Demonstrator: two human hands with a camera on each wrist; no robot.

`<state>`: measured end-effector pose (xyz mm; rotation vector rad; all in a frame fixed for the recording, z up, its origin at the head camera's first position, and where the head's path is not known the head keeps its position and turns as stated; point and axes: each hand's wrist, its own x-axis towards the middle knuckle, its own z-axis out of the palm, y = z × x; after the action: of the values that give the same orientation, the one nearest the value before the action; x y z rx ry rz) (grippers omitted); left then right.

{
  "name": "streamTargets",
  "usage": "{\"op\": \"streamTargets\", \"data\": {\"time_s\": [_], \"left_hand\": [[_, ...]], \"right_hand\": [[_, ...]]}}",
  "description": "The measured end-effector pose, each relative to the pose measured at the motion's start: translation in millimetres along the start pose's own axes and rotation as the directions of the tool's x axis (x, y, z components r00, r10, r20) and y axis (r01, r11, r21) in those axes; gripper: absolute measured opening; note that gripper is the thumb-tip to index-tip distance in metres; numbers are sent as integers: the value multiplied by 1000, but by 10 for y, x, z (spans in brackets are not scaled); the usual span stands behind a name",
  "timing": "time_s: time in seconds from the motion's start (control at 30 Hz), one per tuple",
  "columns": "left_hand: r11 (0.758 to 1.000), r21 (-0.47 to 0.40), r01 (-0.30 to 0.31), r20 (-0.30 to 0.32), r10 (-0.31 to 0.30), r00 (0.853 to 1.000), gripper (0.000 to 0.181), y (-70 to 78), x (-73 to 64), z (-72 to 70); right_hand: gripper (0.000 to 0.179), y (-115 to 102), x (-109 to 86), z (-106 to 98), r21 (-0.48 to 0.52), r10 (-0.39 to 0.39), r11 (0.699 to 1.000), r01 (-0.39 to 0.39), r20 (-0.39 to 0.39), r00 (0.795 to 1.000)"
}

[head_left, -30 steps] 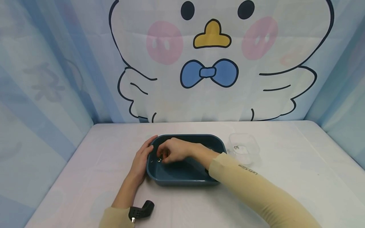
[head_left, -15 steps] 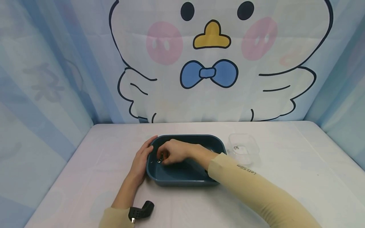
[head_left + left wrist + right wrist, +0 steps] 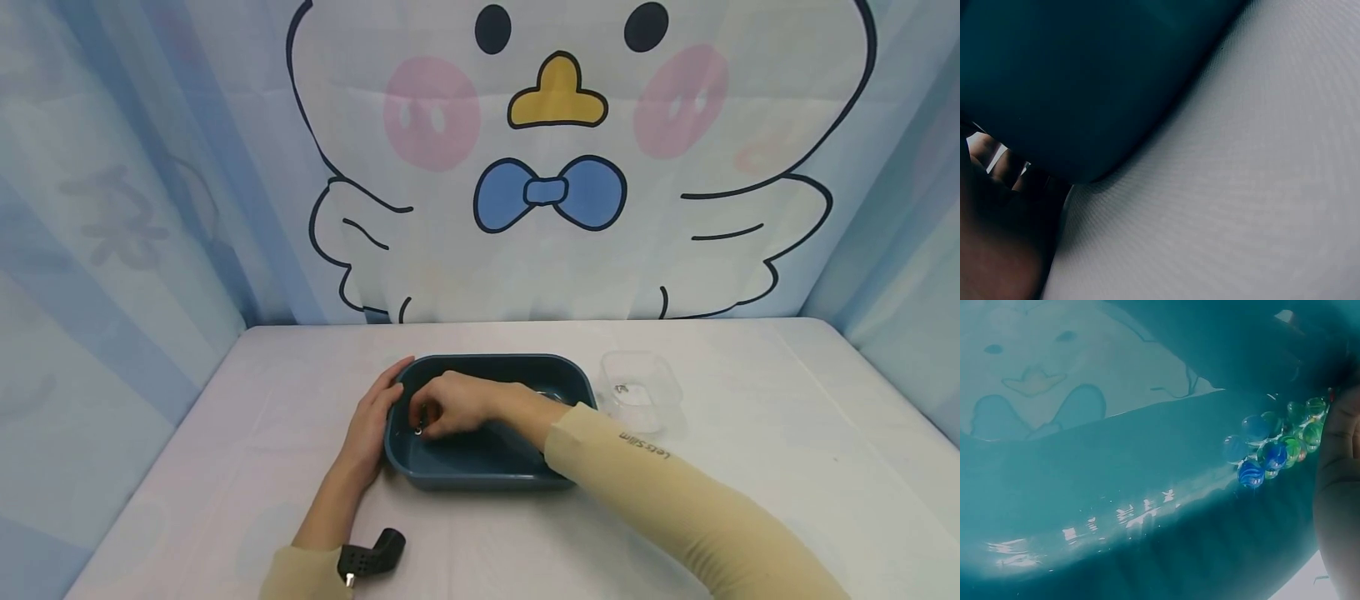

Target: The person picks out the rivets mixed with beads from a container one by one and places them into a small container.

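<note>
At the back, a broad curtain (image 3: 551,267), pale blue and white, printed with a cartoon face, a yellow beak and a blue bow tie. In front of it, a table (image 3: 480,542) covered in pale cloth. Slanting in from the lower right, a beige right sleeve (image 3: 660,492) with small dark lettering; at the lower left, a short stretch of matching left sleeve (image 3: 307,575).

In the middle of the table, a dark blue-green basin (image 3: 487,482), rectangular with rounded corners. Just beside its right end, a clear container (image 3: 645,387).

Against the left end of the basin, the left hand (image 3: 372,417), fingers stretched nearly straight along the outer wall, thumb at the rim. Touches the wall without curling round it. In the left wrist view, only parts of the fingers, deep in shadow.

Inside the basin, toward its left end, the right hand (image 3: 453,404), back upward, fingers bent down, thumb close to them. Cannot tell whether gripping anything: a small glint by the fingertips in the head view, fingertips out of sight in the right wrist view.

At the left cuff, a black wrist device (image 3: 372,552). Smallest of all, glass marbles (image 3: 1275,453), blue and green, bunched against the basin's inner wall, just beside the right hand.
</note>
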<state>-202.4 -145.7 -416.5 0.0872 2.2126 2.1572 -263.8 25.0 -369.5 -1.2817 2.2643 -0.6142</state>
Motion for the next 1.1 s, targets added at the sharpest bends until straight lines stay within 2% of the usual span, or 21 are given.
{"op": "streamTargets", "data": {"time_s": [0.2,0.67,1.1], "left_hand": [[1000,-5,-3,1,3,1000,47,4,-1,-2],[1000,4,-5,2,5,1000,47,-2,-6,0],[1000,-4,-10,12,10,1000,47,1,-11,-2]], "right_hand": [[6,15,12,5,4,-20,1000,20,12,1000],[7,-13,-16,5,14,39,999,-39,31,999],[2,-6,-40,-8,18,29,999,-30,51,998]]}}
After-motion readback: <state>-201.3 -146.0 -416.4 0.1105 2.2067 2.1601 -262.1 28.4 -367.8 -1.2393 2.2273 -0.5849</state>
